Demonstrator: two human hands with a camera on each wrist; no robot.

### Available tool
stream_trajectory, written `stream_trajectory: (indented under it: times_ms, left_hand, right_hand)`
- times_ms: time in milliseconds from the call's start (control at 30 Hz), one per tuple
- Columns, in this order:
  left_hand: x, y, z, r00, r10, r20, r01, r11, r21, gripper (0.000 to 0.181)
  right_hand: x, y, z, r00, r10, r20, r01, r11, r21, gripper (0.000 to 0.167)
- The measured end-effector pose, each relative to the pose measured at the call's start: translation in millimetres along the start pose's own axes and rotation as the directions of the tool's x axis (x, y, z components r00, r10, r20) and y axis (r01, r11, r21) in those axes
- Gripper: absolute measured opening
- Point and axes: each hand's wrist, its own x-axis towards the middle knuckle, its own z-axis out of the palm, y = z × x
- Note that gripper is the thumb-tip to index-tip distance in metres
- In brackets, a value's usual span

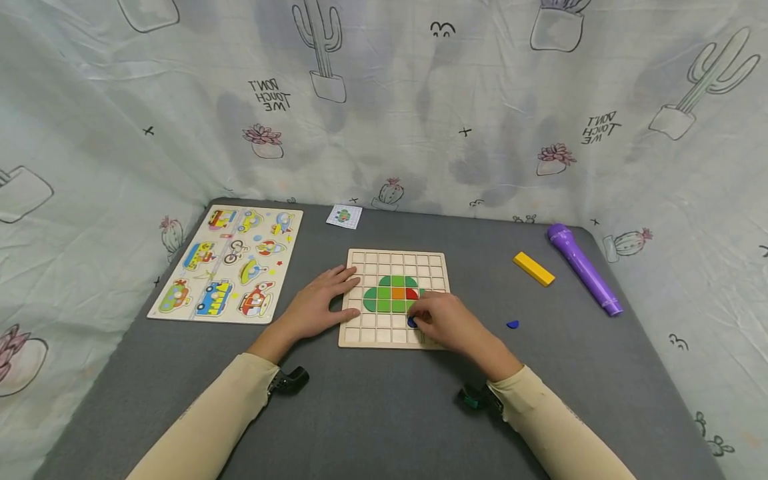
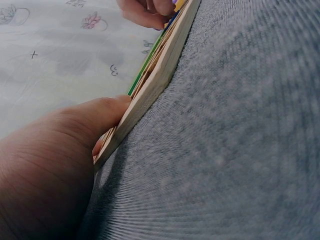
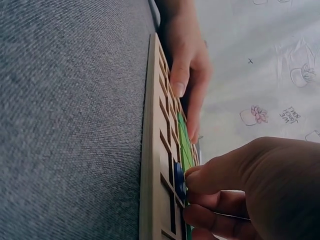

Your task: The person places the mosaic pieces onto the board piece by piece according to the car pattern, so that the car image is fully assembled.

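Observation:
A wooden grid board (image 1: 351,339) lies on the table with green, orange and red tiles set in its middle cells. My left hand (image 1: 318,301) rests at the board's left edge, fingers extended, the fingertips and thumb touching its frame. Thumb and fingers of my right hand (image 1: 449,321) pinch a dark blue rounded tile (image 3: 179,180) low on the grid, just below the green tiles (image 1: 384,305). Part of the board's right side is hidden under that hand. Another blue tile (image 1: 513,325), half-round, lies on the table to the right.
At the left lies a picture puzzle board (image 1: 228,273) with vehicles. A small pattern card (image 1: 344,216) is near the back edge. To the right are a yellow block (image 1: 533,269) and a purple microphone (image 1: 585,269). A patterned cloth (image 1: 384,100) hangs behind the grey table (image 1: 384,413).

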Motion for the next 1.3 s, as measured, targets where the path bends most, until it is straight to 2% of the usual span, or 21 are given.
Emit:
stream_trajectory:
  times_ms: [500,833,1033,1300]
  left_hand:
    - [-0.3,-0.6,-3.4,1.000,0.002,-0.008,-0.002,1.000,0.003,0.080]
    - [-0.9,-1.1,-3.7,1.000,0.001,-0.007,-0.001,1.000,0.009,0.079]
    - [-0.7,0.6,0.9,1.000,-0.016,0.005,0.016,1.000,0.022,0.080]
    - [-0.9,0.5,0.2,1.000,-0.013,0.008,0.013,1.000,0.021,0.080]
  right_hand:
    - [4.0,-1,0,1.000,-0.022,-0.018,0.021,0.999,-0.048,0.012]
    - [2.8,1,-5,0.999,-0.028,-0.035,0.028,1.000,-0.009,0.011]
    - [-5.9,6,-22,0.999,0.027,-0.043,-0.025,0.999,0.036,0.011]
    - [-21.9,18,-51,0.990,0.091,-0.104,-0.089,0.996,0.022,0.013]
